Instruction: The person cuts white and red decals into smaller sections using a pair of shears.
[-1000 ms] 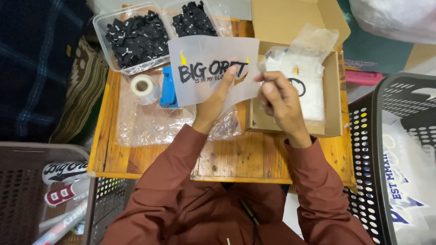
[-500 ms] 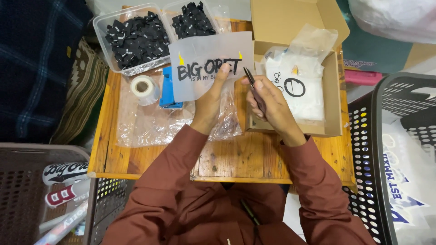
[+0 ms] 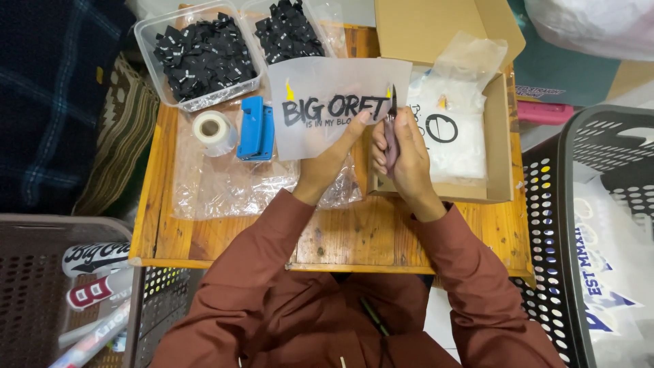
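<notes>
The left hand (image 3: 327, 160) pinches the lower edge of a translucent printed sheet (image 3: 334, 109) and holds it up, thumb on top. The right hand (image 3: 402, 153) is closed around thin tweezers (image 3: 392, 126), whose tip touches the sheet's right edge. The sheet lies just above both hands, its long axis running left to right; the right hand is nearer to that edge. Left of the hands are a blue tool (image 3: 255, 128) and a tape roll (image 3: 212, 131); right of them, an open cardboard box (image 3: 501, 146).
</notes>
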